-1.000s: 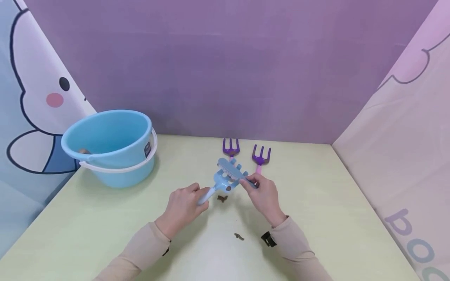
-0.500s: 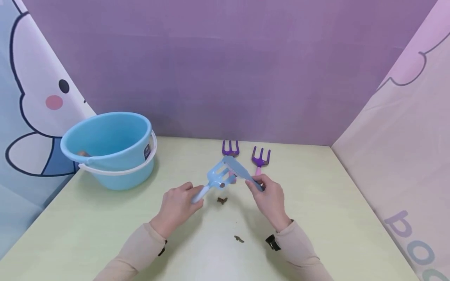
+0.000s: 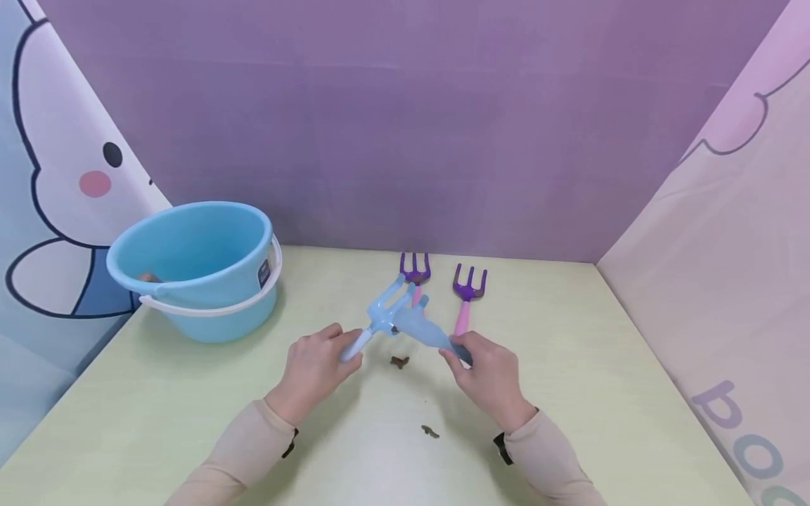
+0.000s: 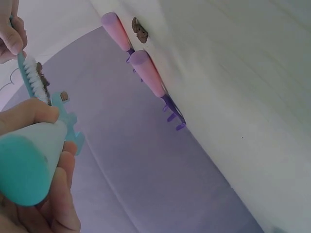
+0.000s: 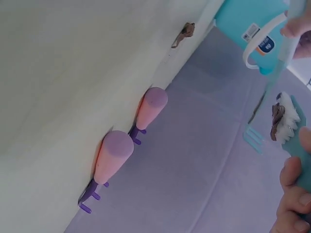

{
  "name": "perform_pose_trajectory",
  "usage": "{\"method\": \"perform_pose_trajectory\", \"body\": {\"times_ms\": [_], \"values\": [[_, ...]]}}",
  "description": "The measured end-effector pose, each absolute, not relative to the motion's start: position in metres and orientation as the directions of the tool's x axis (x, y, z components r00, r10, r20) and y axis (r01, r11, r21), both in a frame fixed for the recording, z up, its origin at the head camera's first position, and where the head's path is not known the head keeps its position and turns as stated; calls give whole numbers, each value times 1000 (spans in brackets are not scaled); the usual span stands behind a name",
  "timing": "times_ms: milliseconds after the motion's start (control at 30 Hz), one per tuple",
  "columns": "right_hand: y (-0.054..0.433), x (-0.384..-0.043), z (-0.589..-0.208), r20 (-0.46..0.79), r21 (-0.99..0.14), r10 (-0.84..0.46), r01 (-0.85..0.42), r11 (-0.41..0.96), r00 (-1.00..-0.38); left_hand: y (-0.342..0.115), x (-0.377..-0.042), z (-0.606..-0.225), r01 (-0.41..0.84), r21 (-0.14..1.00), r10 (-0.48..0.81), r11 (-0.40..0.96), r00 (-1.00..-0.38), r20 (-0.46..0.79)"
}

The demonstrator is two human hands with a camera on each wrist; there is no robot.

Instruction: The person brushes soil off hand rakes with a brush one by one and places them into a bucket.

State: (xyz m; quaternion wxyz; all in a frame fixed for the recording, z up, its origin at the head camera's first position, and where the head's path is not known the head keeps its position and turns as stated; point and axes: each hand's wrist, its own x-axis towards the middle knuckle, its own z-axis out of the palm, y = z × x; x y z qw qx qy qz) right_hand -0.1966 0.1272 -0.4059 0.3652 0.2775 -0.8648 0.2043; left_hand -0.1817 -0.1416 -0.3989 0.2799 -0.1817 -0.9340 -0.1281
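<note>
My left hand [image 3: 313, 369] grips the white handle of a light blue hand fork [image 3: 382, 318], its tines raised above the table. In my right hand [image 3: 490, 372] is a blue brush [image 3: 422, 329], its head close against the fork's tines in the head view. White bristles [image 5: 290, 116] show in the right wrist view, with a brown clump [image 5: 277, 120] on them. A small brown bit [image 4: 64, 96] clings to the fork. Below the tools, two brown clumps lie on the table, one nearer the back [image 3: 399, 362] and one nearer the front [image 3: 430, 431].
A light blue bucket [image 3: 209, 281] with a white handle stands at the back left, something brown inside. Two purple forks with pink handles, one on the left [image 3: 415, 270] and one on the right [image 3: 469, 289], lie near the purple back wall [image 3: 418, 140].
The brush has slid down across the fork from its tines, toward the lower right. My right hand has moved right and slightly down; my left hand with the fork has shifted a little left.
</note>
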Motion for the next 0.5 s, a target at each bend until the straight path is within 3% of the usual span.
{"method": "perform_pose_trajectory", "body": {"times_ms": [500], "values": [[126, -195, -407, 775, -21, -382, -624, 781, -503, -141, -181, -401, 441, 113, 292, 890, -744, 600]]}}
